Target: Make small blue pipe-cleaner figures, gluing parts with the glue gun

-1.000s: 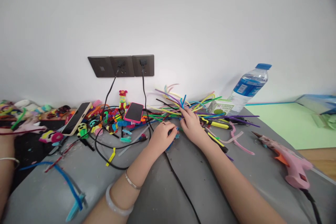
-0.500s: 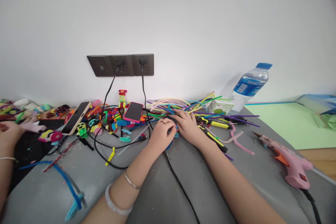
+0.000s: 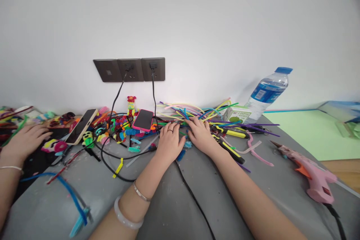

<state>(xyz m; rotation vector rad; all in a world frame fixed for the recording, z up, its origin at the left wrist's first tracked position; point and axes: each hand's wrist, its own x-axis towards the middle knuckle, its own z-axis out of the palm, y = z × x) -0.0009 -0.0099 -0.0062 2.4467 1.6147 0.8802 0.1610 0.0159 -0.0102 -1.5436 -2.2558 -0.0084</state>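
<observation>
My left hand [image 3: 169, 141], with a ring on one finger, lies palm down with its fingers stretched out at the near edge of a heap of coloured pipe cleaners [image 3: 216, 113]. Beside it my right hand [image 3: 199, 135] reaches into the same heap, its fingers extended and slightly apart over the strands. Neither hand visibly grips anything, though the fingertips are partly lost among the pipe cleaners. Between the hands lie a dark blue fuzzy piece [image 3: 181, 155] and a light blue fuzzy piece [image 3: 188, 144]. Right of my right hand are yellow-and-black handled pliers [image 3: 232, 150].
A co-worker's hand [image 3: 26, 140] rests at the far left. Phones [image 3: 143, 120], fuzzy figures [image 3: 88, 139] and black cables [image 3: 194, 197] cover the left and middle. A water bottle [image 3: 267, 92], a small box [image 3: 236, 114] and a pink glue gun [image 3: 316, 182] stand or lie right.
My left hand has uncurled from its pinch and stretched its fingers forward, uncovering the blue pieces. My right hand has barely moved. The co-worker's hand has moved right and flattened.
</observation>
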